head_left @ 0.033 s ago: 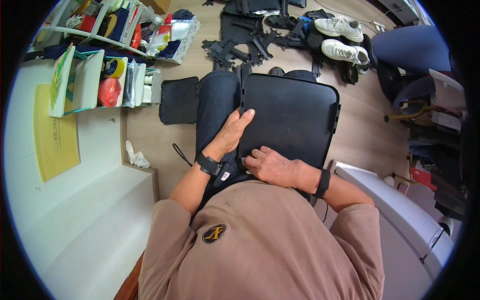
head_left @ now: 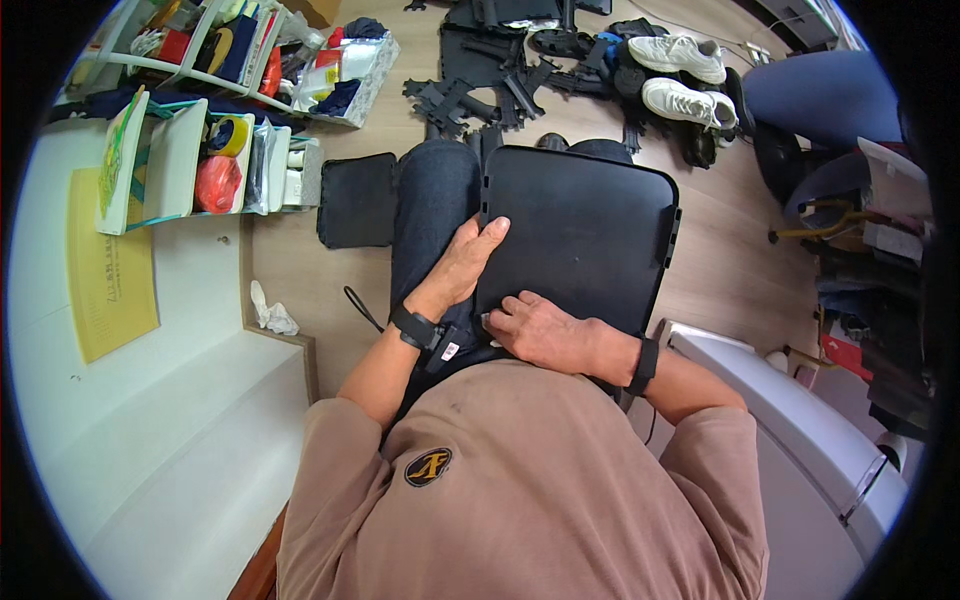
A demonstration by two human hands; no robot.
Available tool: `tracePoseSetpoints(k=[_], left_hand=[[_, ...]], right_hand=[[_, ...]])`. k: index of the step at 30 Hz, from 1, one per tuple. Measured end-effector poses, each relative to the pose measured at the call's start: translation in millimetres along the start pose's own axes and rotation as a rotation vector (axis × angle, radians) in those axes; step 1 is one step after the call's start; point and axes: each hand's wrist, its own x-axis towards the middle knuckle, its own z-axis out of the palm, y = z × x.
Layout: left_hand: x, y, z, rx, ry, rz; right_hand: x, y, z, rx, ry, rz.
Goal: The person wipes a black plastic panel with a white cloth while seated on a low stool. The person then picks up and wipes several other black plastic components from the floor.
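Observation:
A black, round-cornered plastic panel (head_left: 585, 230) with small tabs along its edges rests across my lap, mostly over the right thigh. My left hand (head_left: 463, 262) is closed on its left edge, the thumb lying on the panel's face. At the near left corner, my right hand (head_left: 545, 332) is curled with its fingers bent down against the panel. A small white piece (head_left: 487, 321), perhaps cloth or paper, peeks out at those fingertips; the rest of it is hidden under the hand. Both wrists wear black straps.
Another black panel (head_left: 357, 201) lies on the floor left of my knee. Ahead are several black plastic parts (head_left: 470, 100) and white sneakers (head_left: 690, 103). Shelves with packages (head_left: 225, 180) stand at left; a white appliance-like surface (head_left: 780, 410) is at right.

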Motion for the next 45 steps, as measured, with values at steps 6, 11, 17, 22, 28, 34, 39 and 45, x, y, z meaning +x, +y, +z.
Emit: tracePoseSetpoints(k=[6,11,17,22,28,34,39,45], left_hand=[[4.8,-7.2,-3.9,0.094,0.035,-0.009],[9.3,-6.5,-6.4,0.099,0.032,0.022],[6.1,-1.1,0.0,0.105,0.043,0.049],[3.9,-0.4,2.2,0.103,0.066,0.080],[4.3,0.9,-0.4,0.166,0.031,0.108],[-3.3,2.7,4.4,0.259,0.116,0.173],[-10.4,6.8,13.7,0.360,0.155,0.306],[-12.2,9.2,19.1,0.416,0.198,0.340]], right_hand=[[9.8,-0.5,2.5,0.027,-0.138,0.028],[16.6,10.6,-1.9,0.077,-0.255,0.027],[8.6,23.9,-34.7,0.099,-0.410,0.002],[-28.5,34.1,-65.4,-0.125,-0.196,0.196],[-63.3,51.0,-68.4,-0.173,0.081,0.350],[-85.6,84.7,-100.3,-0.542,0.050,0.601],[-82.8,101.1,-112.9,-0.602,-0.127,0.650],[-75.8,62.1,-80.7,-0.757,-0.514,0.565]])
